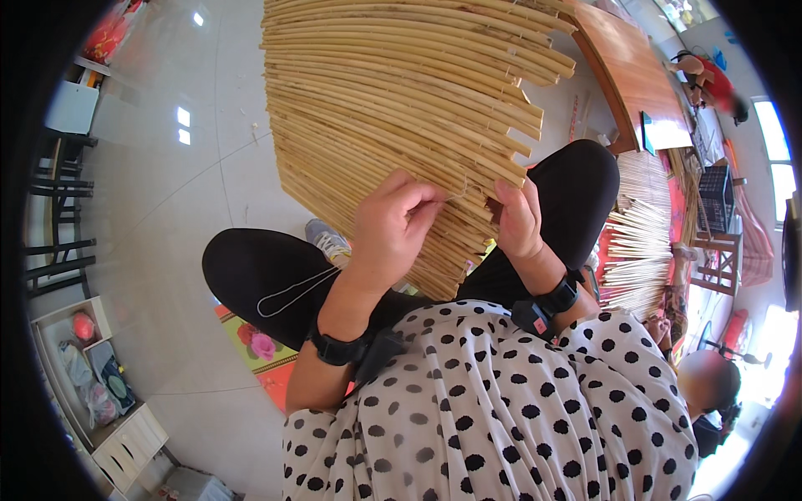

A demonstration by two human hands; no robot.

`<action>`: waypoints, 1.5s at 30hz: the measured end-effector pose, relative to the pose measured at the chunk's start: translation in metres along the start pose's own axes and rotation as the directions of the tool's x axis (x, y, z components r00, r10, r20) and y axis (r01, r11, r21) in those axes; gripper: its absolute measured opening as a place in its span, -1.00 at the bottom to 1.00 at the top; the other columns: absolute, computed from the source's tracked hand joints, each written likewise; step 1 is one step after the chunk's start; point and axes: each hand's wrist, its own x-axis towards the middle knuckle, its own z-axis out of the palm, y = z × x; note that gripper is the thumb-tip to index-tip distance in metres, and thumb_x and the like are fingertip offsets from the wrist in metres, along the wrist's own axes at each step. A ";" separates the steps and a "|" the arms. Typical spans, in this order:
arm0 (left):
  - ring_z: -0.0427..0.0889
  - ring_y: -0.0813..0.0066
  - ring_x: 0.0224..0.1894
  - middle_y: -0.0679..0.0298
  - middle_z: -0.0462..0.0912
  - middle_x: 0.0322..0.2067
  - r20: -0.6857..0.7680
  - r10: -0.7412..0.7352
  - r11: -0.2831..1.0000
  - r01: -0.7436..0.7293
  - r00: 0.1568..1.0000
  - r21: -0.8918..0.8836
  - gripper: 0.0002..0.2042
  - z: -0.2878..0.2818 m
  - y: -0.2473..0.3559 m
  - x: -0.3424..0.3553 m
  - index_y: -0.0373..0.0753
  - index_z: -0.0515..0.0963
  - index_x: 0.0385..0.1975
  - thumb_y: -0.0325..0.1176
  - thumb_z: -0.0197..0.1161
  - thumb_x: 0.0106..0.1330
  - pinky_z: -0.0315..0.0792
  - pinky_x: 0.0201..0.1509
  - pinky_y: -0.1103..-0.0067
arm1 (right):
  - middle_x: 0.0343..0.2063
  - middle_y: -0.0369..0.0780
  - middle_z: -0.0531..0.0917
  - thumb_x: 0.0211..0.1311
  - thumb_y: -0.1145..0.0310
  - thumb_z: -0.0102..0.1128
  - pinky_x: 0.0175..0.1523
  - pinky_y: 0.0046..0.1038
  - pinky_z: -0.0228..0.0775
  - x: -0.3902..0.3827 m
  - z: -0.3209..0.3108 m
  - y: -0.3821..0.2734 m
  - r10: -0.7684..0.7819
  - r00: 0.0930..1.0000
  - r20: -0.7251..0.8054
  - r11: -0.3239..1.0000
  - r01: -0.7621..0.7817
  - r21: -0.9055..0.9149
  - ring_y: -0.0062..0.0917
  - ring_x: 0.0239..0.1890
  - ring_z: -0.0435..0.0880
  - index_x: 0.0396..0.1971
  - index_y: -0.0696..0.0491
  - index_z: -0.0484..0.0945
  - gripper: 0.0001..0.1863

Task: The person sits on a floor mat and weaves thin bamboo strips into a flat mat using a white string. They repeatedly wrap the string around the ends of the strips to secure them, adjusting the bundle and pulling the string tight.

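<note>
A woven mat of pale cane strips (pixel 401 92) is being held over the lap, fanning far-left. Its near edge is being pinched by the left hand (pixel 393 230) and right hand (pixel 518 221) — light, stiff, likely splintery, best gripped at the bound edge.

Both hands (pixel 451 221) on a fanned cane panel (pixel 401 100).

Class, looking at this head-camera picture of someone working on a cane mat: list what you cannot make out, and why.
- Left hand fingertips: curled behind the cane mat.
- What the right hand pinches: covered by its fingers.
- Mat's far end: cut off by the top edge.
- Cane bundle at right: partly hidden by the knee.
</note>
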 end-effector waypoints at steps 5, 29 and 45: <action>0.54 0.40 -0.45 0.21 0.53 -0.46 -0.035 0.023 0.997 -0.020 0.999 0.073 -0.87 -0.004 -0.006 0.001 -0.34 0.67 -0.30 -0.66 0.34 0.17 0.39 -0.38 0.56 | 0.02 -0.18 0.61 0.28 0.30 -0.14 0.11 -0.51 0.35 0.000 -0.002 0.001 0.032 0.999 -0.026 0.999 -0.033 -0.010 -0.53 0.01 0.53 0.22 0.27 0.39 -0.45; 0.51 0.54 -0.40 0.34 0.48 -0.41 0.249 -0.035 0.952 0.109 0.968 -0.288 -0.86 -0.033 0.005 -0.007 -0.30 0.67 -0.34 -0.63 0.41 0.12 0.38 -0.32 0.66 | 0.02 -0.14 0.62 0.28 0.29 -0.13 0.16 -0.46 0.37 0.001 -0.002 0.007 -0.020 1.000 -0.016 1.000 0.020 0.013 -0.48 0.03 0.56 0.20 0.29 0.39 -0.45; 0.63 0.22 -0.33 0.20 0.58 -0.37 -0.012 0.277 0.950 -0.272 0.961 0.156 -0.68 0.016 -0.002 0.004 -0.24 0.66 -0.18 -0.65 0.44 0.02 0.53 -0.27 0.45 | -0.12 -0.24 0.62 0.27 0.33 -0.15 0.02 -0.53 0.34 0.000 -0.003 0.007 -0.039 0.999 -0.012 0.995 0.038 -0.097 -0.58 -0.10 0.50 0.09 0.26 0.45 -0.53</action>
